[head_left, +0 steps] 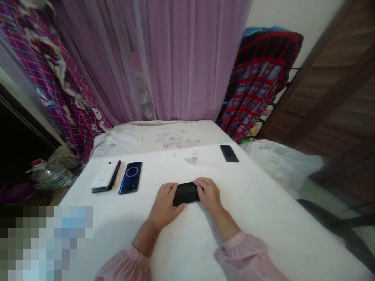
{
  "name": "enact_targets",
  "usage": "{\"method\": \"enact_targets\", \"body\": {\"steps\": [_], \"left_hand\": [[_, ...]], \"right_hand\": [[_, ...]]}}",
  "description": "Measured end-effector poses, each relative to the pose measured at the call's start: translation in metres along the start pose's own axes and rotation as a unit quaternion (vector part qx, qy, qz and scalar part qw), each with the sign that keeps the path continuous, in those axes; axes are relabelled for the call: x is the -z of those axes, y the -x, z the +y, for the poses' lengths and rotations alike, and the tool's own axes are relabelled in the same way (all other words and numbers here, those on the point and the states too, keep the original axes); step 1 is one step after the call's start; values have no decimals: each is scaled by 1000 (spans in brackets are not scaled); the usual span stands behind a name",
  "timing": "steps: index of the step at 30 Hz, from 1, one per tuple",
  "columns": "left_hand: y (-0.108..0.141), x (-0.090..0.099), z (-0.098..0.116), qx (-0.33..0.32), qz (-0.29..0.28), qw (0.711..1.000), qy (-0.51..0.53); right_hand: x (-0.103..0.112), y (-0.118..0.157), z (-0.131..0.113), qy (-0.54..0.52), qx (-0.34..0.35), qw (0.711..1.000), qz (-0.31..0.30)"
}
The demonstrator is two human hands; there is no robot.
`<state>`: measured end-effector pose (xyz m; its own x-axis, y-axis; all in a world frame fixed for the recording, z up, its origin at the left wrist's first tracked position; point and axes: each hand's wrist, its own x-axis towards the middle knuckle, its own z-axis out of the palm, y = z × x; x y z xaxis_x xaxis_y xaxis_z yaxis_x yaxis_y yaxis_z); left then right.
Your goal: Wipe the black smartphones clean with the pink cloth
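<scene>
A black phone (186, 194) lies sideways between my two hands, low over or on the white table (187, 249). My left hand (165, 203) grips its left end, fingers along the far edge and thumb at the near edge. Around the right end, my right hand (208, 194) is closed, with its fingertips at the far corner. Beyond the phone stands a small clear bottle (193, 156) with a white cap. To the left lies a blue phone (131, 178) with a ring on its back.
Stacked phones with a white one (104, 175) on top lie at the left. A dark phone (229, 153) is near the right edge. Purple curtains (187, 58) hang behind the table. A plastic bag (281, 164) is beside its right edge, a large bottle (52, 173) off its left.
</scene>
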<state>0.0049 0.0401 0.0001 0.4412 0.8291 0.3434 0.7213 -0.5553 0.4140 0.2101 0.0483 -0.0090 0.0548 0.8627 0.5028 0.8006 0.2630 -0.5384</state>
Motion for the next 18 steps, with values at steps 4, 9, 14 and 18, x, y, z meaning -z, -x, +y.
{"method": "enact_targets", "body": {"steps": [4, 9, 14, 18], "left_hand": [[-1, -1, 3, 13, 17, 1000, 3], [0, -7, 2, 18, 13, 999, -23], [1, -13, 0, 15, -6, 999, -49], [1, -12, 0, 25, -19, 998, -56]], "right_hand": [[8, 12, -5, 12, 20, 1000, 3], [22, 41, -9, -9, 15, 1000, -3], [21, 37, -6, -23, 9, 1000, -11], [2, 0, -1, 2, 11, 999, -32]]}}
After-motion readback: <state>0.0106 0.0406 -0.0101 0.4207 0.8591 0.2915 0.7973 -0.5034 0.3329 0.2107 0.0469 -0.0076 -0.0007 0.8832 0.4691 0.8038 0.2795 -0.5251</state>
